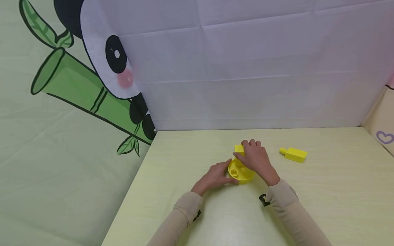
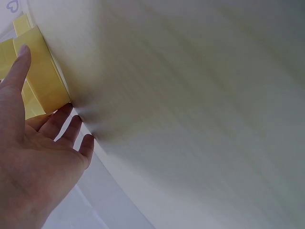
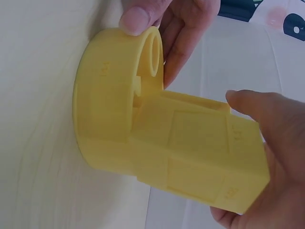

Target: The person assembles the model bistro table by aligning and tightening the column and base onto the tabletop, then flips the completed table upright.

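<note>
A round, shallow yellow plastic base (image 1: 246, 180) with a raised rim and a ring-shaped socket inside sits on the table. My left hand (image 1: 217, 176) holds its left side, thumb on the near wall and fingers round the far side. A yellow many-sided block (image 3: 202, 143) with recessed panels stands in the base, opposite the ring socket. My right hand (image 1: 258, 157) grips the block's upper end between thumb and fingers. In the head view that hand hides most of the block. The block's lower end is hidden inside the base.
A second yellow block (image 1: 296, 155) with a knobbed peg at one end lies on its side to the right, beyond the right hand. The pale wooden table (image 1: 326, 198) ends at a white cloth backdrop (image 1: 252, 99). A green printed cloth (image 1: 55, 153) hangs at left.
</note>
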`<state>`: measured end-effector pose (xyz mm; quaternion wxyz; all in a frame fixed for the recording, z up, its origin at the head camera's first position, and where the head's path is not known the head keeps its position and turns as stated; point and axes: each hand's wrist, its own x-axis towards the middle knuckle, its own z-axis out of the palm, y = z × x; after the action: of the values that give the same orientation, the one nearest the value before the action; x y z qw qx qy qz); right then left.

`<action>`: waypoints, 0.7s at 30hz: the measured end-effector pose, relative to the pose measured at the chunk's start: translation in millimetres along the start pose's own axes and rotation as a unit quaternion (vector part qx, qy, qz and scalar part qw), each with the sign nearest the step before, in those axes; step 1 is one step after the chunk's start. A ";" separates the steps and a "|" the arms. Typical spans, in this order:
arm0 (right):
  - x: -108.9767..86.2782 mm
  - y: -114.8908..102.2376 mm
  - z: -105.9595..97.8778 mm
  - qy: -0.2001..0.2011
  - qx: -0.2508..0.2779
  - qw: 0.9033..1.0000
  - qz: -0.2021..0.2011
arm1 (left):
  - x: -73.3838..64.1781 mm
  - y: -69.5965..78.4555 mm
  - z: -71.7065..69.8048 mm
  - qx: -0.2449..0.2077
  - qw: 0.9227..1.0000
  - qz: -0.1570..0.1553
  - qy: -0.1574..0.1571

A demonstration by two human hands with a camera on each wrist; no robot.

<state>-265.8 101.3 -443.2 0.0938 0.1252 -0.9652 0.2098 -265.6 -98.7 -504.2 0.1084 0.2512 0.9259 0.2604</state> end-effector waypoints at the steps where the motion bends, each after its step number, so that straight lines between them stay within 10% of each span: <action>1: 0.2 0.4 0.0 -0.002 0.001 1.000 0.000 | -0.2 0.2 0.0 -0.002 1.000 0.000 0.000; 21: 0.1 1.1 -0.5 0.006 0.008 1.000 0.013 | 0.6 -0.2 1.2 0.004 1.000 0.013 0.005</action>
<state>-266.2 102.5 -443.1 0.0959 0.1125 -0.9644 0.2191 -265.8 -98.1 -505.4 0.0990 0.2622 0.9243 0.2593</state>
